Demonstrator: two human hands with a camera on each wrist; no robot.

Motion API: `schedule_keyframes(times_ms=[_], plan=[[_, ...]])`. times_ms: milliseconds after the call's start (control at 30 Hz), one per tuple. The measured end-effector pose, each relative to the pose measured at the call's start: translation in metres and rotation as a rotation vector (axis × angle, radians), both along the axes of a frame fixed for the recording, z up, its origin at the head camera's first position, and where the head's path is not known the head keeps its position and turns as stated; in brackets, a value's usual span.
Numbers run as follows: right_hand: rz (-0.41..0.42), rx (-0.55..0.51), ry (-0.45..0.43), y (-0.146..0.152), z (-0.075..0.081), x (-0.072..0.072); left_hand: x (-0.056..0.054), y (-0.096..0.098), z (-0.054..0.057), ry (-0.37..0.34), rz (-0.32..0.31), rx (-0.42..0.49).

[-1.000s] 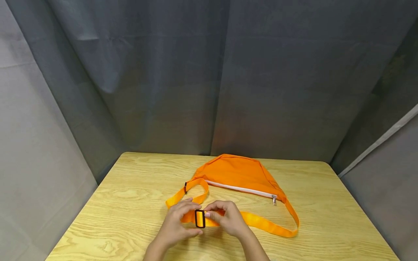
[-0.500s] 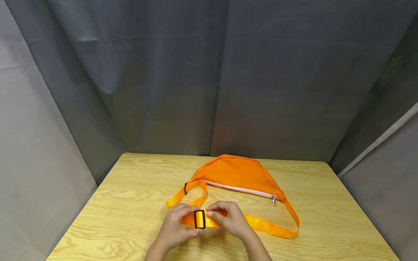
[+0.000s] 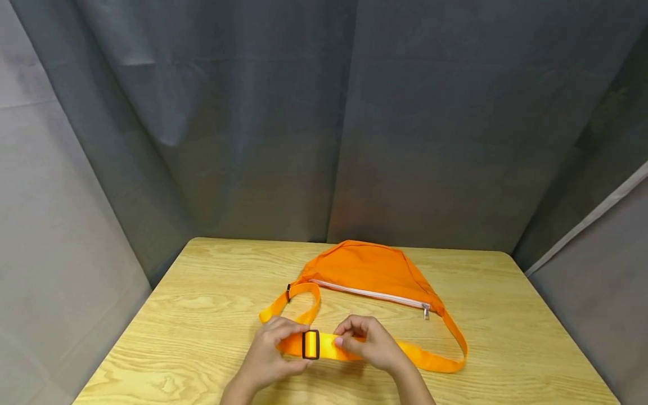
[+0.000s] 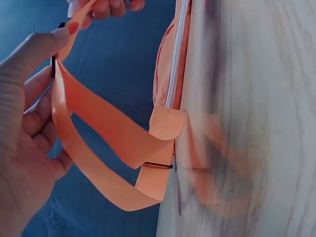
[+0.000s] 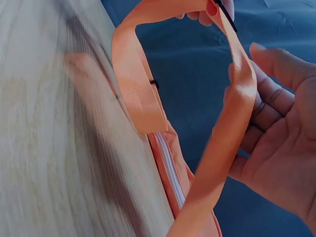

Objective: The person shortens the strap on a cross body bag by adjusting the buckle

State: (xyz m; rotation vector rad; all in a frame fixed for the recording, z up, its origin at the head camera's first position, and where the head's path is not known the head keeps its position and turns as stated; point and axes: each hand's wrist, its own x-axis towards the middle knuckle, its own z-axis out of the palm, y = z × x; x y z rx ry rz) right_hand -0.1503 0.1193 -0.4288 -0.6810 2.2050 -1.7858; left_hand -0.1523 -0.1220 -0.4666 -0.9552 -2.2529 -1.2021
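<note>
An orange waist bag [image 3: 367, 267] lies at the back of the table, its white zipper facing me. In the head view my left hand [image 3: 269, 353] pinches the black slider buckle [image 3: 317, 345] between thumb and fingertips. The yellow-orange strap [image 3: 328, 346] threads through that buckle. My right hand [image 3: 372, 342] holds the strap just right of the buckle, thumb in front and fingers behind. In the right wrist view the fingers curve behind the strap [image 5: 217, 143], and the thumb tip is slightly off it. The left wrist view shows a strap loop [image 4: 98, 177] hanging from the buckle.
A second black ring [image 3: 288, 293] joins the strap at the bag's left end. At the right end hangs a metal zipper pull [image 3: 426, 312]. The wood-grain table [image 3: 167, 337] stands against dark grey curtains [image 3: 263, 124], with lighter cloth on both sides.
My right hand has slid a little to the right along the strap, away from the buckle. More strap shows between the hands. My left hand stays on the buckle.
</note>
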Motion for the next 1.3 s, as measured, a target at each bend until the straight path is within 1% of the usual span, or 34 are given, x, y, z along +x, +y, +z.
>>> schedule_keyframes(times_ms=[100, 233, 300, 367, 600, 833, 1000, 1100, 1200, 1300], plan=[[0.021, -0.037, -0.017, -0.003, -0.002, 0.001, 0.001, 0.001, 0.000, -0.016, -0.002, -0.006], [0.027, -0.056, -0.009, -0.007, -0.006, 0.002, 0.001, 0.003, -0.001, -0.001, -0.015, -0.016], [0.019, -0.052, -0.005, -0.008, -0.008, 0.002, 0.001, 0.003, -0.002, 0.007, -0.023, -0.022], [0.005, -0.043, -0.002, -0.009, -0.008, 0.002, 0.001, 0.003, -0.003, 0.000, -0.027, -0.027], [-0.019, -0.052, -0.002, -0.014, -0.010, 0.002, 0.001, 0.005, -0.004, -0.023, -0.044, 0.006], [-0.033, -0.035, -0.019, -0.012, -0.007, 0.004, 0.000, 0.003, -0.006, -0.077, -0.079, 0.046], [-0.003, -0.021, -0.020, -0.007, -0.006, 0.003, 0.000, 0.001, -0.008, -0.122, -0.088, 0.049], [0.024, -0.037, -0.045, -0.001, -0.012, -0.002, 0.000, 0.000, -0.008, -0.149, -0.064, 0.025], [0.031, -0.047, -0.065, 0.006, -0.023, -0.008, -0.001, -0.001, -0.007, -0.181, -0.052, 0.006], [0.031, -0.050, -0.071, 0.011, -0.032, -0.013, -0.003, -0.002, -0.007, -0.228, -0.083, 0.009]])
